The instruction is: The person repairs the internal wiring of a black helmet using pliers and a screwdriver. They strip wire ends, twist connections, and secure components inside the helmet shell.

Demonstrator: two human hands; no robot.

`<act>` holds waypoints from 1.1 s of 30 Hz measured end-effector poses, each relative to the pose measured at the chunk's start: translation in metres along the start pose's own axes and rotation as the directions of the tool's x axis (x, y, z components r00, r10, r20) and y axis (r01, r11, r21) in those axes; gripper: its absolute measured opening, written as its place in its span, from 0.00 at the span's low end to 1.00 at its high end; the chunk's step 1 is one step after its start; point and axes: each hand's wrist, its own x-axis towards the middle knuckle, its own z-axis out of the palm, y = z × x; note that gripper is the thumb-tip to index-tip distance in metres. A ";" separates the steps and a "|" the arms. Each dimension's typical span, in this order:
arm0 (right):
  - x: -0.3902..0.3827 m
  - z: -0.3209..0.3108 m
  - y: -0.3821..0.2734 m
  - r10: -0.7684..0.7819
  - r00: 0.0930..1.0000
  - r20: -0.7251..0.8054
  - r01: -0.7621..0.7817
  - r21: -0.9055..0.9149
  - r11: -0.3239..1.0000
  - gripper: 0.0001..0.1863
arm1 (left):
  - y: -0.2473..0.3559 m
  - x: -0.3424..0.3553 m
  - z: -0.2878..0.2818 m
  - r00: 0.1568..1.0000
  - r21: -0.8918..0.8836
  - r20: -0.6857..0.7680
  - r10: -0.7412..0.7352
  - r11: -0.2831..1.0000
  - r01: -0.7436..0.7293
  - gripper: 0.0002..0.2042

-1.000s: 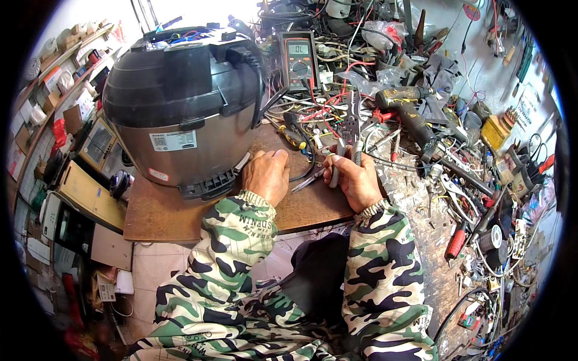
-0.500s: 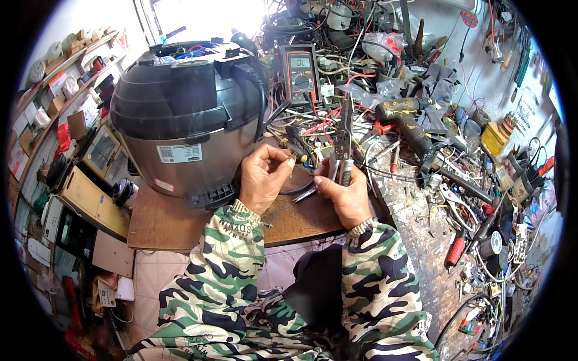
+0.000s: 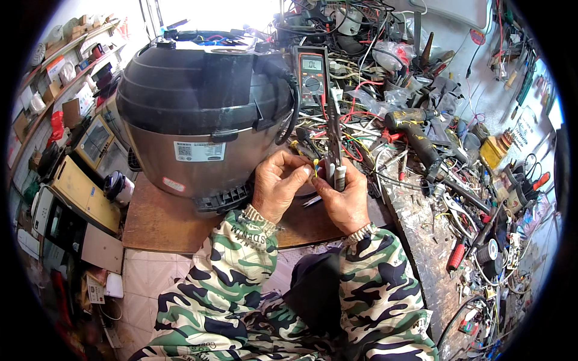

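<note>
My left hand (image 3: 278,185) pinches a small yellow piece (image 3: 315,166), which looks like a short wire or its end; the fingers partly cover it. Close against it, my right hand (image 3: 348,201) is closed around wire-stripping pliers (image 3: 335,135) with pale grey handles. Their dark jaws point up and away from me. The right thumb reaches to the yellow piece, near the left fingertips. Left of my hands stands a large electric cooker (image 3: 208,120), black above and brown below, with coloured wires showing on its top.
Behind the hands, a multimeter (image 3: 312,75) leans among tangled wires. A yellow-black power drill (image 3: 415,135) lies to the right. The worn bench (image 3: 415,234) carries a red-handled tool (image 3: 456,257), a solder spool (image 3: 487,249) and scraps. Crowded shelves (image 3: 72,54) line the left wall.
My hands have come together, the left moving right toward the pliers. The yellow piece now shows between the fingertips. The whole view has shifted slightly, so the cooker appears further right.
</note>
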 end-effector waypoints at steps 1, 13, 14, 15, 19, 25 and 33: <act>0.002 -0.006 -0.002 0.002 1.000 0.022 0.000 -0.063 0.998 0.16 | 0.002 0.000 0.001 1.000 0.012 -0.016 0.020 1.000 -0.019 0.06; 0.014 -0.033 -0.026 -0.044 0.969 0.243 0.147 -0.424 0.894 0.18 | -0.013 0.000 -0.002 0.992 0.278 -0.053 0.113 0.956 -0.095 0.05; 0.014 -0.034 -0.027 -0.046 0.967 0.252 0.155 -0.436 0.886 0.18 | -0.013 0.001 -0.003 0.992 0.317 -0.043 0.121 0.943 -0.101 0.05; 0.015 -0.036 -0.024 -0.047 0.973 0.226 0.142 -0.427 0.893 0.18 | -0.011 0.001 -0.002 0.991 0.357 -0.033 0.129 0.928 -0.108 0.06; 0.020 -0.044 -0.019 0.076 0.987 0.140 -0.029 -0.311 0.950 0.17 | 0.007 -0.004 0.007 0.993 0.331 0.014 -0.119 0.937 0.108 0.05; -0.006 -0.034 -0.051 0.031 0.992 -0.123 -0.078 -0.396 0.915 0.25 | -0.001 0.001 -0.001 0.990 0.179 -0.083 -0.113 0.976 0.126 0.04; -0.095 -0.071 -0.070 0.008 0.998 -0.059 -0.048 -0.717 0.695 0.32 | 0.000 0.006 0.010 0.993 0.029 -0.098 -0.072 0.997 0.075 0.05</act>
